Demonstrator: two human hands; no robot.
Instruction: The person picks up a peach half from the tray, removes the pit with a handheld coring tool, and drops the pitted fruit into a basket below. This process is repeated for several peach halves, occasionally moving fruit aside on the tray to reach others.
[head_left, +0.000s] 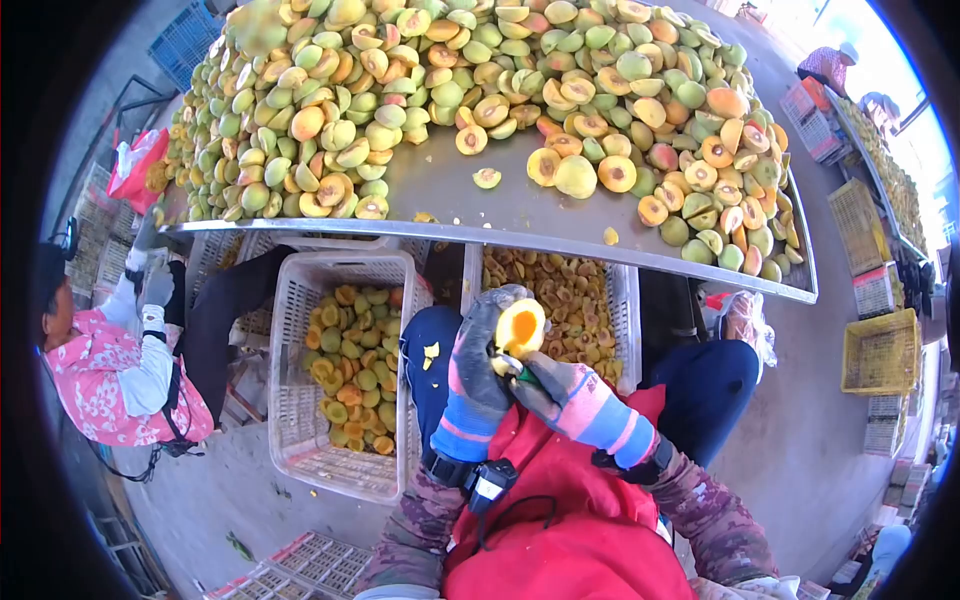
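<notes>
A halved fruit (521, 327) with an orange hollow in its cut face is held up over my lap. My left hand (480, 350), in a grey, pink and blue glove, is closed around it. Against the fruit's lower edge, my right hand (575, 392), gloved alike, grips a small tool with a green handle (526, 378); its working end is mostly hidden. Just beyond my hands stands a crate (628, 320) of small brownish pieces. To the left, a white crate (290, 400) holds halved green and orange fruit.
A metal table (440, 190) heaped with halved fruit spans the front. At the left sits a person in a pink patterned top (120, 375). Yellow crates (880, 352) and other people, one in a checked top (824, 64), are at the right. More crates (300, 565) lie at the lower left.
</notes>
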